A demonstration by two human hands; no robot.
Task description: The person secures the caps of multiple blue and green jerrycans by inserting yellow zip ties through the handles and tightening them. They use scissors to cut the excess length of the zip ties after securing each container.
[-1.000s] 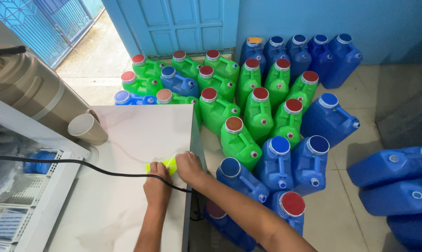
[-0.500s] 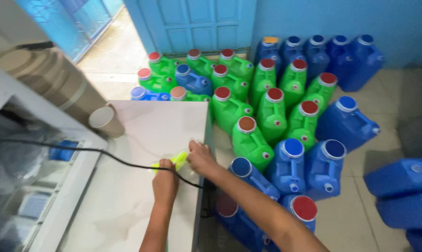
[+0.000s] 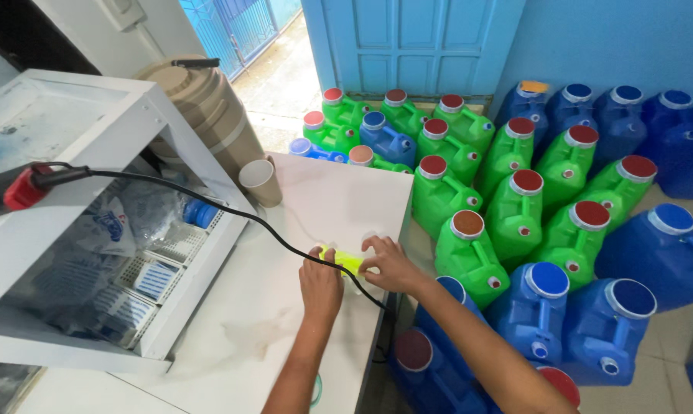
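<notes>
Just below the centre of the frame, both hands meet over a small, flat, bright yellow-green plastic piece [image 3: 345, 261] lying near the right edge of the white tabletop [image 3: 316, 199]. The left hand [image 3: 320, 282] pinches its left end with curled fingers; the right hand [image 3: 390, 263] presses its right end, fingers spread narrowly over it. The piece looks light, thin and somewhat flexible, probably slick, so a pinch at both ends suits it best. A black cable [image 3: 231, 211] runs from the upper left across the table and passes under the hands. A beige paper cup [image 3: 260, 182] stands further up the table, and green plastic jugs with red caps [image 3: 515, 207] and blue plastic jugs [image 3: 607, 322] crowd the floor at right.
</notes>
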